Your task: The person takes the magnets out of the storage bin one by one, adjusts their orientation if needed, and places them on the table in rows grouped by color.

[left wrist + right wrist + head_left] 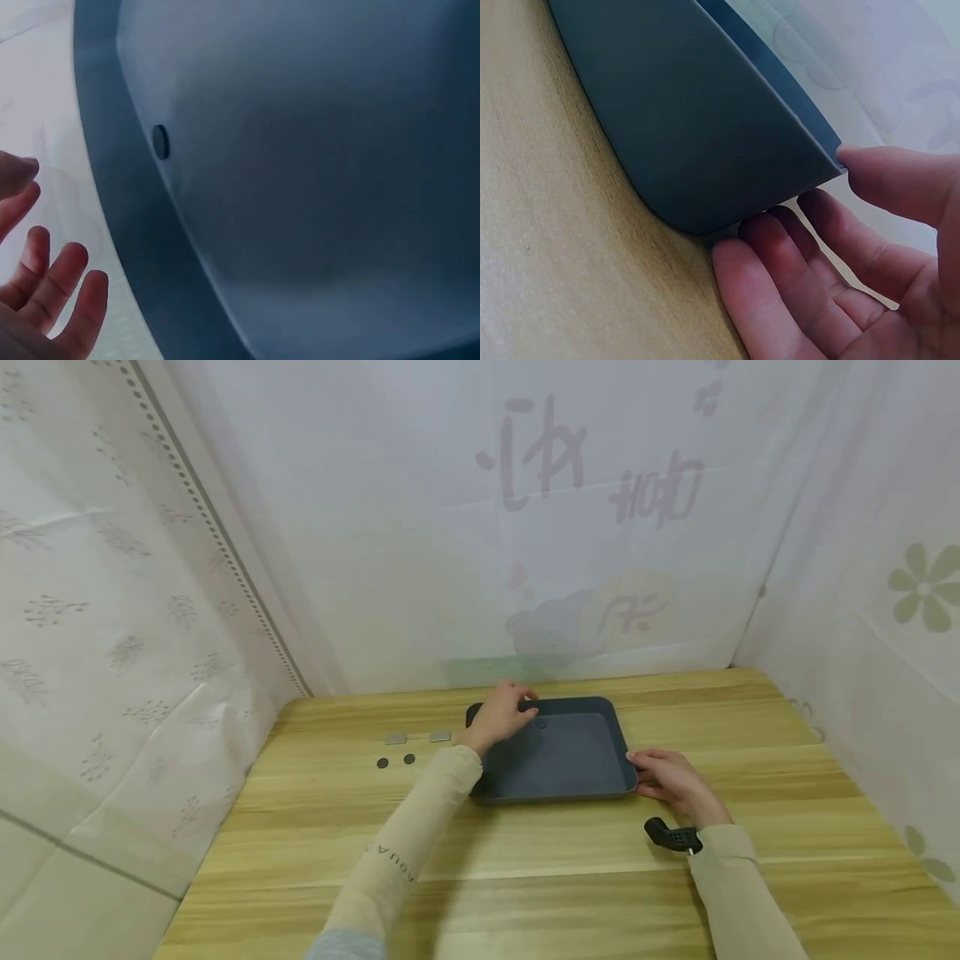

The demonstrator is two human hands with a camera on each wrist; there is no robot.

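Note:
A dark grey rectangular tray [562, 760] sits on the wooden table. Over its far left part reaches my left hand [502, 714], fingers spread and loosely bent with nothing between them. One small dark disc [160, 142] lies inside the tray by the far wall, a short way from the left fingertips. At the tray's right end my right hand [671, 779] grips the side: in the right wrist view the thumb [892, 180] is on the rim and the other fingers bear on the outer wall from below.
Left of the tray, two small dark discs [408, 758] lie on the table [570, 877]. Behind them are two small silver rectangular pieces [396, 739]. A printed white curtain [375, 527] hangs along the table's back and sides. A black band mount [672, 837] is on the right wrist.

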